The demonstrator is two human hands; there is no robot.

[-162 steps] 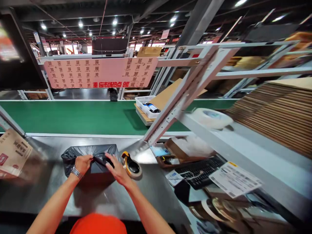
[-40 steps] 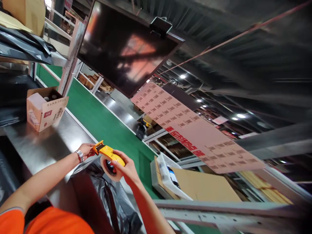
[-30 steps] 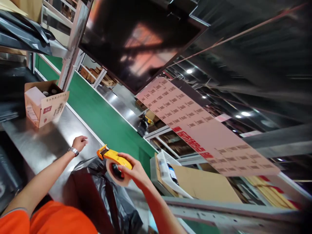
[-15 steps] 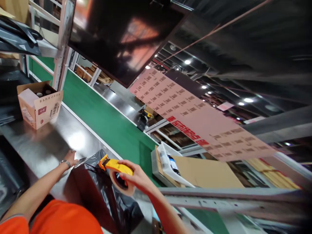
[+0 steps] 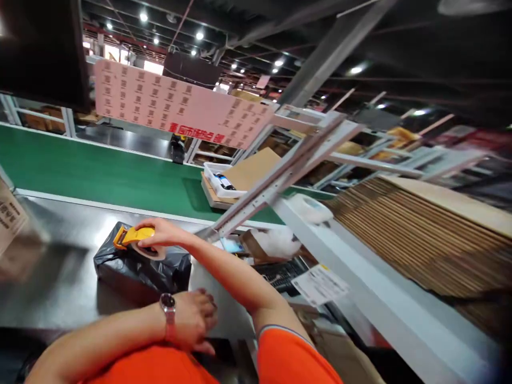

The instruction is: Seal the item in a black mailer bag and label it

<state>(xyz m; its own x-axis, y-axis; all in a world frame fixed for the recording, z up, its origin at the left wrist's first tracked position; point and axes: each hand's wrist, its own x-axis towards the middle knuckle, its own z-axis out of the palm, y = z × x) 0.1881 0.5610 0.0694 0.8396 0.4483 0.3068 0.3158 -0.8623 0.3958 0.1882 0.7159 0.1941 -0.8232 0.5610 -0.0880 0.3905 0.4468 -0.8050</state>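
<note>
My right hand (image 5: 163,233) is wrapped round a yellow tape dispenser (image 5: 136,235) with a roll of tape in it. The dispenser rests on or just above the top of a box-shaped parcel in black plastic (image 5: 120,269), on the metal worktop (image 5: 64,304). In front of the parcel's near right corner, my left hand (image 5: 195,318) hangs with a watch on its wrist. Its fingers are loosely bent, the thumb apart, and I see nothing in them. Whether it touches the plastic, I cannot tell.
Beyond the worktop runs a green conveyor belt (image 5: 80,165), bearing a white tray (image 5: 218,184) with a bottle. A printed carton (image 5: 12,218) stands at the left edge. To the right are a metal post (image 5: 276,181), a keyboard (image 5: 284,274) and stacked flat cardboard (image 5: 420,234).
The view has swung right and levelled. My left hand has left the parcel's far left end and come across to its near right side. The tape dispenser stays in my right hand, over the parcel.
</note>
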